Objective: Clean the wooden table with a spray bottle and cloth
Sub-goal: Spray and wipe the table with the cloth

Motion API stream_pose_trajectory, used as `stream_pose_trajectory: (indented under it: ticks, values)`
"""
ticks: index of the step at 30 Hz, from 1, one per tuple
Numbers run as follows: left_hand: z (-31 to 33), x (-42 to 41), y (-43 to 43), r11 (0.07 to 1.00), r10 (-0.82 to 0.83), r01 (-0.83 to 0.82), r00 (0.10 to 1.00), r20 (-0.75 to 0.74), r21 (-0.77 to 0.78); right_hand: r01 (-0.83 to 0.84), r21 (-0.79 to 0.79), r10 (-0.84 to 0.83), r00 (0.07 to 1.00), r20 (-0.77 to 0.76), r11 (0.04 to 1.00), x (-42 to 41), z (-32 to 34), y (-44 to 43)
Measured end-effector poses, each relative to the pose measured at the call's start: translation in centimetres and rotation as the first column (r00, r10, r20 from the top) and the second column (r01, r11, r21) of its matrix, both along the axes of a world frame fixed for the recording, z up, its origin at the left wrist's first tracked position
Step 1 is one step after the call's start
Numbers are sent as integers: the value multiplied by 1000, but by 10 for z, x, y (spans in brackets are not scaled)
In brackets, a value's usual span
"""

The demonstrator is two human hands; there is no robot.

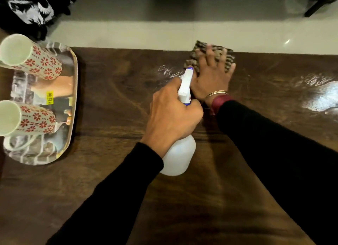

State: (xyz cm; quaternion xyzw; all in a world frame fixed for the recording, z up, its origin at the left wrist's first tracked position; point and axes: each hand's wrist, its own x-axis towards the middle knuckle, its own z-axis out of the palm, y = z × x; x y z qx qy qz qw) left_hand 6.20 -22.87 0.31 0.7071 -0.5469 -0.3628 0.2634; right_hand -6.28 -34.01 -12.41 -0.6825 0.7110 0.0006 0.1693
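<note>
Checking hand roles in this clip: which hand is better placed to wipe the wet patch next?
Right. The right hand lies flat on the cloth beside the wet patch; the left hand is gripping the spray bottle.

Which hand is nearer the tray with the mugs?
Left. The left hand, gripping the spray bottle, is mid-table, right of the tray. The right hand presses the cloth farther right, near the far edge.

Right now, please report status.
Left hand gripping spray bottle. Right hand pressing striped cloth, far table edge. Tray with mugs clear, left.
</note>
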Motion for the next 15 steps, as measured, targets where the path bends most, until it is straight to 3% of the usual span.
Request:
stream_pose_trajectory:
  ticks: [3, 5, 7, 12, 15]
  values:
    - [-4, 1, 4, 999, 46, -46, 999, -2, 26, -268, 50, 272, 959, -81, 962, 41, -9, 45]
    - [-5, 8, 6, 999, 52, -52, 998, 19, 13, -368, 73, 372, 926, -58, 927, 40, -5, 83]
    - [-5, 16, 5, 999, 49, -48, 998, 27, -8, -340, 52, 341, 940, -15, 939, 15, 2, 95]
    - [-8, 36, 6, 998, 56, -56, 997, 51, -11, 2, 6, -2, 1000, 9, 1000, 2, 5, 19]
    - [-14, 45, 12, 995, 100, -99, 995, 27, -15, -78, 6, 78, 997, 11, 997, 54, 3, -1]
